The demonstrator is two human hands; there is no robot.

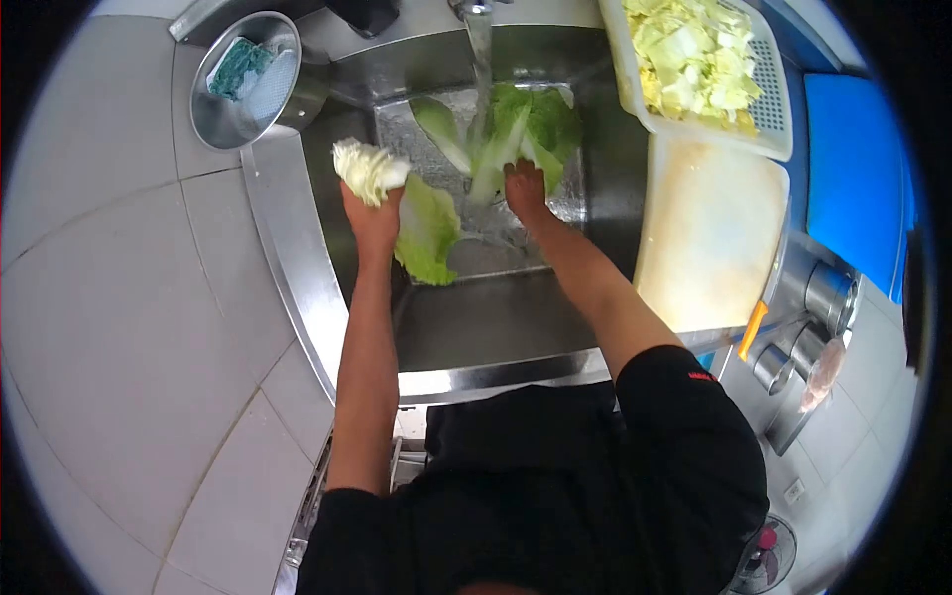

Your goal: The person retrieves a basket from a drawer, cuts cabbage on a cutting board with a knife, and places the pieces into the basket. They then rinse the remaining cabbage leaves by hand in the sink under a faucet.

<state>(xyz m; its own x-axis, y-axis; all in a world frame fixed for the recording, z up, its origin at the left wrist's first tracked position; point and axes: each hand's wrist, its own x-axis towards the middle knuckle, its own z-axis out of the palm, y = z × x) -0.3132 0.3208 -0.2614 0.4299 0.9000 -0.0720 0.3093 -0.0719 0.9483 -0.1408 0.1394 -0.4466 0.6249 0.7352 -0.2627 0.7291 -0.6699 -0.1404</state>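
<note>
My left hand (374,210) is closed on a pale cabbage heart (369,171) at the left side of the steel sink (476,327). Beside it a loose green leaf (427,230) lies in the sink. My right hand (526,188) is closed round the lower end of green cabbage leaves (550,129) below the tap. Water (482,69) runs down onto the leaves. Another leaf (440,132) rests just left of them.
A metal pot (212,119) with a green scouring pad stands at the upper left. At the right are a white basket (778,134) of cut cabbage, a cutting board (709,228), an orange-handled tool (754,329) and a blue board (855,178).
</note>
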